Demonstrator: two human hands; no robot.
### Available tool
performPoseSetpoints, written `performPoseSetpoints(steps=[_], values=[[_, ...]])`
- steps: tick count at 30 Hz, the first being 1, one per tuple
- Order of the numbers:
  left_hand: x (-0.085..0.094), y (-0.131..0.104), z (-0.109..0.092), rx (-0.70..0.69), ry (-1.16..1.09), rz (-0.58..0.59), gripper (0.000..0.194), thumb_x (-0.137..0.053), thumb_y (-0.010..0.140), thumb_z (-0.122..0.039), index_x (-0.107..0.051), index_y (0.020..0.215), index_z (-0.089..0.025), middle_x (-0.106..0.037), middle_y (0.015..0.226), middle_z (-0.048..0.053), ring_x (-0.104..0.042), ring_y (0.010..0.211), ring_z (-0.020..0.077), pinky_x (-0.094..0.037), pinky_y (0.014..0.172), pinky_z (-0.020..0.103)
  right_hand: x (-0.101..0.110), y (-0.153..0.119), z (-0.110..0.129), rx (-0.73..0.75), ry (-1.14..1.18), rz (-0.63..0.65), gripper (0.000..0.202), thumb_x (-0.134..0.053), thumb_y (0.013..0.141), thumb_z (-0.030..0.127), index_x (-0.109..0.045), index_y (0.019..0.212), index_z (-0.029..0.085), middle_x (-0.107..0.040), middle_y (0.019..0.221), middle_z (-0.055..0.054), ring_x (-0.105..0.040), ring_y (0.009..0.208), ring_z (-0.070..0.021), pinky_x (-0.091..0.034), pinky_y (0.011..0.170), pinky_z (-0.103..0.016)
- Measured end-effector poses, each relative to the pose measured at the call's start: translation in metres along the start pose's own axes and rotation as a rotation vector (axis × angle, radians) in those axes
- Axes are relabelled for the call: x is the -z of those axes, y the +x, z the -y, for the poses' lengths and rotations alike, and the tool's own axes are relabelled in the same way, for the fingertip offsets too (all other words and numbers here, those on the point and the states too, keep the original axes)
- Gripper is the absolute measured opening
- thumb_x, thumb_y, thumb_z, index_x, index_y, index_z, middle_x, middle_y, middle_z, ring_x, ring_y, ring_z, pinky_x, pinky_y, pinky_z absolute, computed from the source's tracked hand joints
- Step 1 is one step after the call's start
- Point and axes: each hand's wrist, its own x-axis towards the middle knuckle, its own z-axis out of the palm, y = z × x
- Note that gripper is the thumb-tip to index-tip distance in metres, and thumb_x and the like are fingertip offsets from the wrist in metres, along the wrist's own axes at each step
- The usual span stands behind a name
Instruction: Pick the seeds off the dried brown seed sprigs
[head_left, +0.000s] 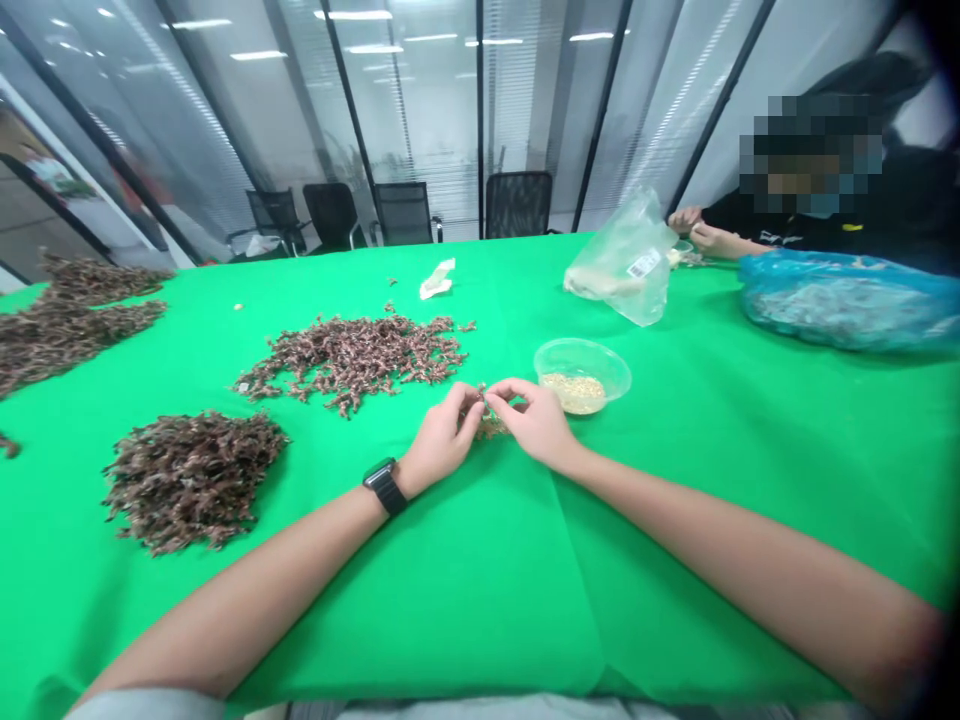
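Above the green tablecloth, my left hand (442, 430) and my right hand (536, 425) meet fingertip to fingertip, both pinched closed. Between them is a small brown twisted dried piece (482, 392), mostly hidden by the fingers. Under the fingertips lies a little heap of yellowish-brown bits (491, 428). Just behind my right hand stands a clear plastic bowl (616, 372) with pale beige grains (576, 390) in it. A spread pile of brown twisted dried pieces (360, 355) lies beyond my left hand. Nearer me on the left is a denser, darker pile (191, 480).
More brown piles (75, 320) cover the far left. A crumpled pale scrap (438, 278) lies toward the back. At the right are a clear plastic bag (630, 265) with a label and a full blue bag (855, 300). Another person's hands (709, 235) work behind them.
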Motion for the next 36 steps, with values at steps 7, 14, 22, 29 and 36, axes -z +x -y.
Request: performPoseSetpoints(steps=[7,14,22,29,36], values=[[0.000,-0.001,-0.001,-0.023,-0.026,0.001,0.022,-0.043,0.102,-0.039,-0.053,0.105,-0.020,-0.066,0.088,0.004,-0.061,0.076,0.0168,-0.047,0.072,0.029,0.002,0.003,-0.005,-0.029,0.036,-0.001,0.018,-0.066,0.085,0.035,-0.072,0.082,0.019,-0.073,0.081,-0.004,-0.066,0.075,-0.0183,-0.051,0.066,-0.029],[0.000,-0.002,0.000,-0.012,-0.029,0.018,0.025,-0.042,0.102,-0.041,-0.054,0.105,-0.019,-0.066,0.088,0.004,-0.061,0.078,0.0173,-0.046,0.072,0.029,0.002,0.002,-0.003,-0.029,0.023,0.006,0.016,-0.066,0.085,0.032,-0.071,0.081,0.018,-0.072,0.078,-0.004,-0.065,0.072,-0.0175,-0.051,0.063,-0.028],[0.000,-0.001,0.000,0.001,-0.002,0.008,0.023,-0.042,0.102,-0.039,-0.054,0.104,-0.019,-0.065,0.089,0.003,-0.060,0.078,0.0165,-0.046,0.072,0.028,0.001,-0.003,0.002,0.125,-0.173,-0.025,0.013,-0.062,0.087,0.024,-0.073,0.083,0.019,-0.072,0.079,-0.003,-0.064,0.070,-0.0159,-0.048,0.062,-0.027],[-0.001,-0.003,0.004,-0.051,0.083,0.038,0.018,-0.040,0.104,-0.033,-0.052,0.107,-0.020,-0.065,0.091,0.003,-0.061,0.079,0.0164,-0.048,0.073,0.028,0.001,-0.001,-0.001,-0.005,-0.054,0.012,0.016,-0.061,0.087,0.029,-0.070,0.081,0.018,-0.069,0.075,-0.003,-0.062,0.068,-0.0160,-0.048,0.062,-0.027],[0.007,0.003,0.014,-0.360,0.607,0.108,0.024,-0.036,0.104,-0.024,-0.054,0.116,-0.015,-0.065,0.106,0.011,-0.059,0.098,0.0249,-0.049,0.089,0.041,0.002,0.007,0.006,-0.482,0.353,0.080,0.023,-0.074,0.073,0.037,-0.065,0.070,0.016,-0.053,0.055,0.004,-0.045,0.046,-0.0083,-0.033,0.046,-0.023]])
